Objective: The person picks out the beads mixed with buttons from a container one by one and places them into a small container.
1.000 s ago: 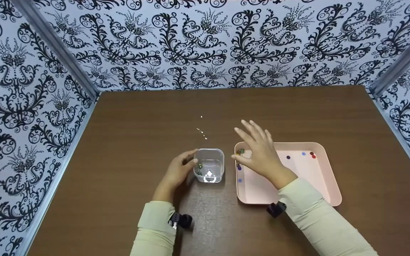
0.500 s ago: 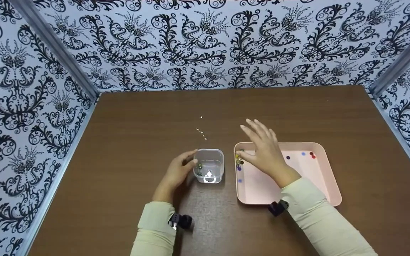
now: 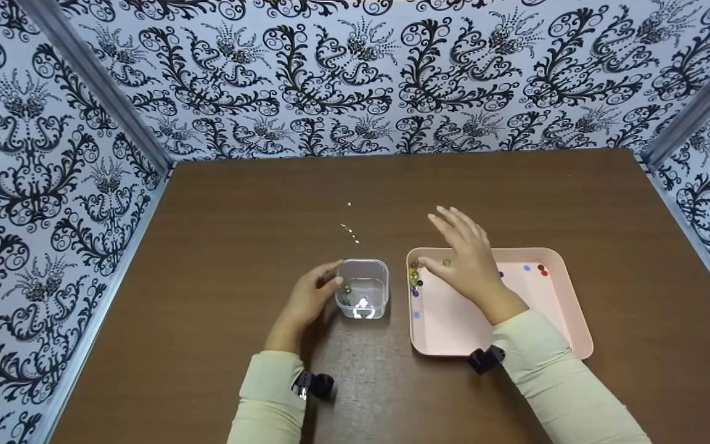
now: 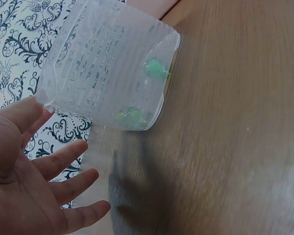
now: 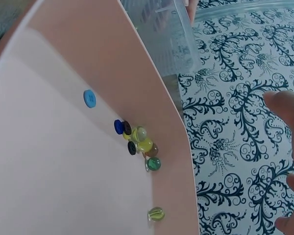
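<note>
My left hand (image 3: 313,293) touches the left side of a clear plastic container (image 3: 370,287) with thumb and index finger, the other fingers spread apart. A few green marbles (image 4: 155,67) lie inside it. My right hand (image 3: 467,265) hovers over the upper part of a pink tray (image 3: 453,324), fingers spread and holding nothing. Along the tray's left wall, a yellow marble (image 5: 145,145), a green marble (image 5: 154,163) and others cluster with a dark blue button (image 5: 118,127) and a black button (image 5: 132,148). Nearer my right hand lies a striped yellow-green marble (image 5: 156,214).
A light blue button (image 5: 89,99) lies apart on the tray's left side. Red buttons (image 3: 540,267) and another light blue button (image 3: 527,268) lie at the tray's far right. The wooden table (image 3: 238,216) is bounded by patterned walls (image 3: 355,74).
My right hand has drawn to the right across the tray, uncovering the marble cluster by the left wall and the striped marble. My left hand and the container have stayed put.
</note>
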Tool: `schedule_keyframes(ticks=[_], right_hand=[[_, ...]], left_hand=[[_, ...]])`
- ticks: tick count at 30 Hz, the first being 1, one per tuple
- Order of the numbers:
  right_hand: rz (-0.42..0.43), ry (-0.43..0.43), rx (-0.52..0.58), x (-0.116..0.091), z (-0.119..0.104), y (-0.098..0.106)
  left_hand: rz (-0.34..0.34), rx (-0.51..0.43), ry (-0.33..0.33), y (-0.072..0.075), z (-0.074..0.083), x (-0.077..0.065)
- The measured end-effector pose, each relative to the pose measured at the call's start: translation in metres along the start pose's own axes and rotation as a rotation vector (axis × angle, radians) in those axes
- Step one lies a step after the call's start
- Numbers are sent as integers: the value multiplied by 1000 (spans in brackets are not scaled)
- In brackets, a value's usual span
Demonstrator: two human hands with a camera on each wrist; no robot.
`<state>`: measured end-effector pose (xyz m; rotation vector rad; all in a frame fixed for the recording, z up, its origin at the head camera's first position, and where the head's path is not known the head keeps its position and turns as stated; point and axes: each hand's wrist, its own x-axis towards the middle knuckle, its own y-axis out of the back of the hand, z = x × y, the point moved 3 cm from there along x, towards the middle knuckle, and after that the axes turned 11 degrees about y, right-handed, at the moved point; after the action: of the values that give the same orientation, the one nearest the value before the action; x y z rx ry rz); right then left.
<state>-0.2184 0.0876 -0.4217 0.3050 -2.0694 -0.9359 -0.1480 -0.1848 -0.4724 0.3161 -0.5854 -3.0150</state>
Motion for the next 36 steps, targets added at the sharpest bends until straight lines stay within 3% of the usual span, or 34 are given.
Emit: schedule_keyframes(ticks=[18, 36], right_hand=[[67, -78, 116, -3, 13, 4], [13, -291, 195, -11, 28, 8]], left_hand=[[16, 32, 36, 0, -1, 0], [-11, -7, -15, 0, -1, 0]])
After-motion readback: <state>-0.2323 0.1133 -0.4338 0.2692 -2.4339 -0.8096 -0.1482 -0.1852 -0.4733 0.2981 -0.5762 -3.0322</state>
